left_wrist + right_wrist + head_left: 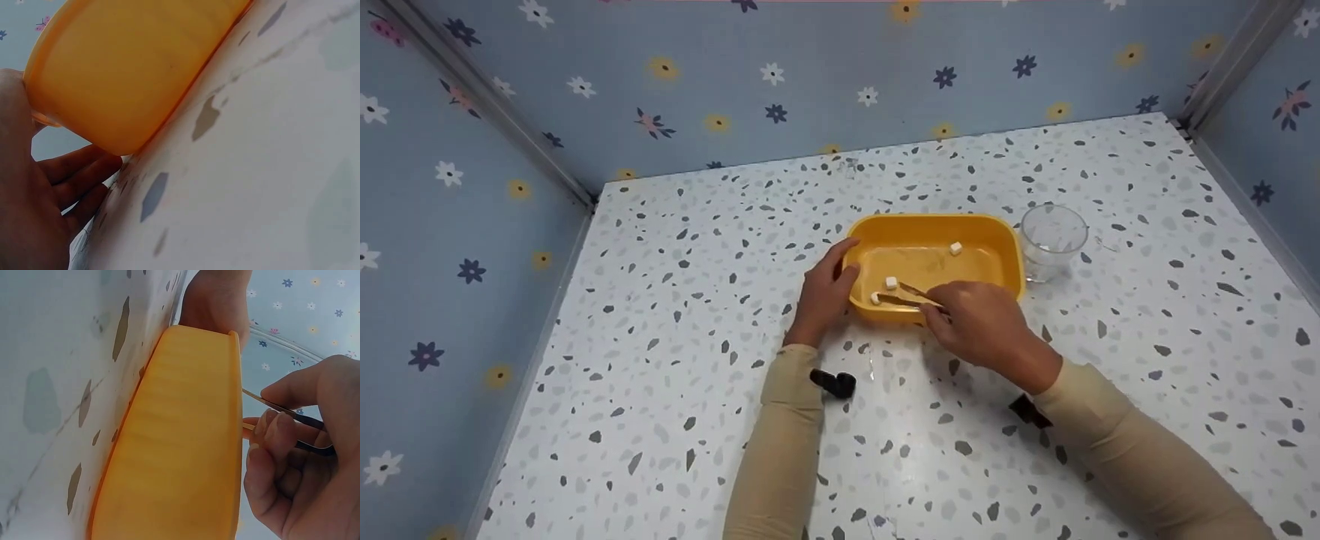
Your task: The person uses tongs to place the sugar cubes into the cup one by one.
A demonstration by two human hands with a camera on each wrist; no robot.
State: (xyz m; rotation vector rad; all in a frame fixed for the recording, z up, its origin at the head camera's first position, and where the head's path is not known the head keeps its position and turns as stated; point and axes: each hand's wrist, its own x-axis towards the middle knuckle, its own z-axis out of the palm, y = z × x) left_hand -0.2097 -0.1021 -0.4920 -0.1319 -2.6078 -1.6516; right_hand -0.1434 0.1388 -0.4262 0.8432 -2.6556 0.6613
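A yellow plastic container (926, 259) stands on the speckled table. My left hand (823, 294) grips its left end, thumb at the rim and the other fingers along the outer wall. In my right hand (981, 321) I hold metal tweezers (911, 303), their tips apart and low inside the container. A small white cube (892, 283) lies close to the upper tip, and another white piece (875, 298) is at the lower tip; whether they touch cannot be told. A third white cube (956, 248) lies toward the container's back right. The right wrist view shows the tweezers' dark arms (315, 449) between thumb and fingers.
A clear drinking glass (1054, 240) stands just right of the container, with a small whitish patch low in it. Flowered blue panels (825, 75) border the table (697, 315) at the back and sides. Black straps (834, 383) show at the wrists.
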